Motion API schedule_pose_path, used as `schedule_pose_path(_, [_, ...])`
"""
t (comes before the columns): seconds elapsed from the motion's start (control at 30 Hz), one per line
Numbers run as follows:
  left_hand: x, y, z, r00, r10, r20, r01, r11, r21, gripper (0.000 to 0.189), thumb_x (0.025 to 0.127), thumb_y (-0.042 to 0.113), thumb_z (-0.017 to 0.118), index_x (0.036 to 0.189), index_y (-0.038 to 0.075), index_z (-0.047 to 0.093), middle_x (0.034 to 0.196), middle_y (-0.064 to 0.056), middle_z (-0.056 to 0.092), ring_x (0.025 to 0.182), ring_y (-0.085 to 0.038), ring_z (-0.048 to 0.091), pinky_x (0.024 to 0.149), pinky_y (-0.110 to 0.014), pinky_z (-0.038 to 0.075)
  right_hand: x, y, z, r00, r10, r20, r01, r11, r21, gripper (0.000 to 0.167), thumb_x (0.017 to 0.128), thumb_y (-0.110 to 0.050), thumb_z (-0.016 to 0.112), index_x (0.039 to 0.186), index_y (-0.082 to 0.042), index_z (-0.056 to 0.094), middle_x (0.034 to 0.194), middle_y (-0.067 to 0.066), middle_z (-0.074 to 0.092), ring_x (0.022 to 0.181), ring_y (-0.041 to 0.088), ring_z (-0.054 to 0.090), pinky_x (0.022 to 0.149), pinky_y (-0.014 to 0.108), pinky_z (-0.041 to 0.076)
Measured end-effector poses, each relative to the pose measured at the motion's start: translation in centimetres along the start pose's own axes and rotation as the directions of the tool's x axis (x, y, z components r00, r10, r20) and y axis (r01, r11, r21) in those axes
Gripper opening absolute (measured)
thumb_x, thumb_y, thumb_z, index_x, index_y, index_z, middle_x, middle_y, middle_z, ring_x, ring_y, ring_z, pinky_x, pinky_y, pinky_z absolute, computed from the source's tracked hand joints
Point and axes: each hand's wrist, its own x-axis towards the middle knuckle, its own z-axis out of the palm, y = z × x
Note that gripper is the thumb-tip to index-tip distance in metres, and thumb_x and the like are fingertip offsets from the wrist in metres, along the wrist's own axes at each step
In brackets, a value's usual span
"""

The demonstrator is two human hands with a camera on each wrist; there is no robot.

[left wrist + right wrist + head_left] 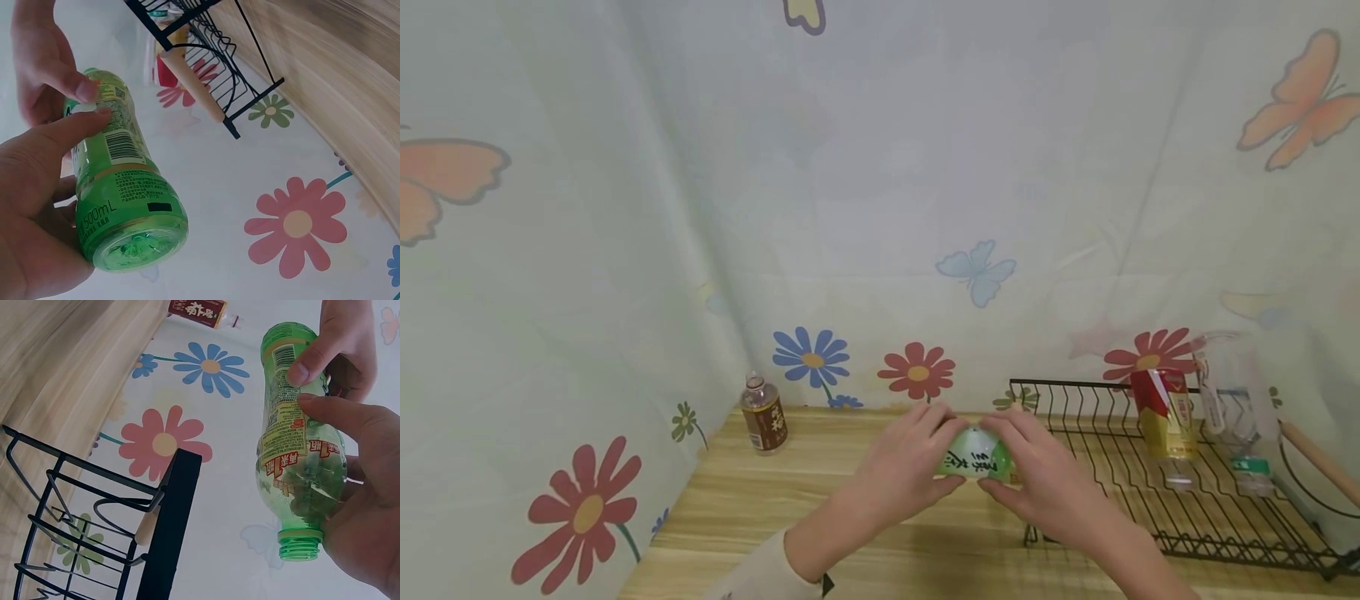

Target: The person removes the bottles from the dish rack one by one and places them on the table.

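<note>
A green, see-through 500 mL plastic drink bottle (975,454) is held sideways above the table by both hands. My left hand (902,454) grips its base half, thumb across the label beside the barcode in the left wrist view. Around the neck half curls my right hand (1045,471), thumb on the printed label. The two thumb tips nearly meet mid-bottle. In the right wrist view the bottle's threaded mouth (300,549) shows no cap, and the body looks empty of liquid.
A dark-labelled bottle (765,417) stands at the table's back left. On the right, a black wire rack (1097,450) holds a red-and-gold container (1165,412) and a clear bottle with a green label (1251,475). A wooden handle (1318,462) lies at the rack's right. Flowered curtain (880,208) hangs behind.
</note>
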Motion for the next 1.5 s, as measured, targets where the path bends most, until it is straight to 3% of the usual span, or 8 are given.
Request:
schedule_pose_path(0.23, [-0.5,-0.8,-0.2,0.999,-0.030,0.011,0.030,0.999,0.014,0.069,0.081,0.038,0.095,0.137,0.012,0.064,0.124,0.000,0.062,0.111,-0.017,0.059,0.099,-0.028,0.055,0.0,0.1,-0.3,0.998,-0.037,-0.053,0.034,0.998,-0.060,0.083,0.071,-0.031,0.101,0.139,-0.006,0.060,0.137,0.010,0.062,0.124,0.032,0.059,0.098,0.055,0.057])
schedule_pose_path(0.47, [-1.6,-3.4,0.1,0.998,-0.068,-0.016,0.068,0.998,-0.005,0.070,0.080,0.033,0.096,0.138,0.010,0.064,0.125,-0.003,0.062,0.114,-0.020,0.058,0.098,-0.032,0.057,0.1,0.7,-2.2,0.993,-0.053,-0.104,0.046,0.996,-0.070,0.093,0.071,-0.031,0.101,0.146,-0.003,0.056,0.142,0.015,0.060,0.130,0.039,0.057,0.103,0.065,0.051])
schedule_pose_path(0.63, [-2.5,-5.5,-0.2,0.993,-0.112,-0.043,0.112,0.994,-0.013,0.071,0.079,0.029,0.096,0.139,0.011,0.064,0.129,-0.006,0.062,0.118,-0.023,0.057,0.098,-0.038,0.058,-0.1,1.7,-3.6,0.995,-0.014,-0.100,0.005,0.996,-0.087,0.093,0.074,-0.033,0.099,0.149,-0.003,0.053,0.144,0.015,0.056,0.130,0.037,0.055,0.101,0.063,0.053])
schedule_pose_path(0.93, [-4.5,-9.4,-0.6,0.963,-0.220,-0.154,0.212,0.975,-0.068,0.070,0.075,0.018,0.098,0.135,0.015,0.064,0.129,-0.005,0.057,0.116,-0.024,0.057,0.095,-0.038,0.059,-1.6,3.9,-4.9,0.990,0.061,-0.125,-0.072,0.993,-0.094,0.097,0.074,-0.026,0.099,0.153,-0.003,0.049,0.148,0.017,0.051,0.131,0.041,0.052,0.093,0.065,0.055])
schedule_pose_path(1.1, [-5.4,-10.9,-0.6,0.946,-0.245,-0.214,0.231,0.969,-0.087,0.068,0.076,0.016,0.098,0.135,0.016,0.064,0.130,-0.007,0.056,0.113,-0.024,0.059,0.088,-0.035,0.062,-2.9,5.4,-5.6,0.986,0.118,-0.122,-0.126,0.990,-0.063,0.097,0.074,-0.026,0.099,0.153,-0.002,0.049,0.146,0.021,0.052,0.131,0.046,0.050,0.093,0.071,0.051])
schedule_pose_path(1.2, [-5.9,-11.7,-0.6,0.924,-0.274,-0.269,0.253,0.961,-0.109,0.068,0.076,0.015,0.098,0.135,0.015,0.066,0.129,-0.008,0.058,0.113,-0.028,0.060,0.091,-0.041,0.060,-3.4,6.3,-6.3,0.980,0.169,-0.104,-0.172,0.985,-0.020,0.097,0.077,-0.029,0.097,0.156,-0.005,0.046,0.148,0.023,0.052,0.133,0.049,0.049,0.093,0.075,0.048])
schedule_pose_path(1.3, [-6.2,-12.3,-0.6,0.890,-0.323,-0.321,0.289,0.946,-0.150,0.068,0.075,0.016,0.099,0.135,0.015,0.067,0.129,-0.007,0.060,0.117,-0.031,0.058,0.099,-0.051,0.052,-3.8,7.1,-7.1,0.970,0.230,-0.082,-0.229,0.973,0.020,0.098,0.081,-0.034,0.095,0.160,-0.009,0.042,0.153,0.025,0.050,0.135,0.052,0.047,0.092,0.077,0.046])
schedule_pose_path(1.5, [-6.8,-13.0,-0.1,0.798,-0.435,-0.416,0.331,0.895,-0.301,0.069,0.075,0.017,0.099,0.135,0.013,0.066,0.133,-0.008,0.063,0.120,-0.033,0.055,0.101,-0.052,0.045,-4.7,8.9,-8.0,0.941,0.332,-0.064,-0.328,0.942,0.068,0.100,0.084,-0.039,0.092,0.164,-0.012,0.037,0.153,0.028,0.048,0.132,0.057,0.048,0.089,0.079,0.044])
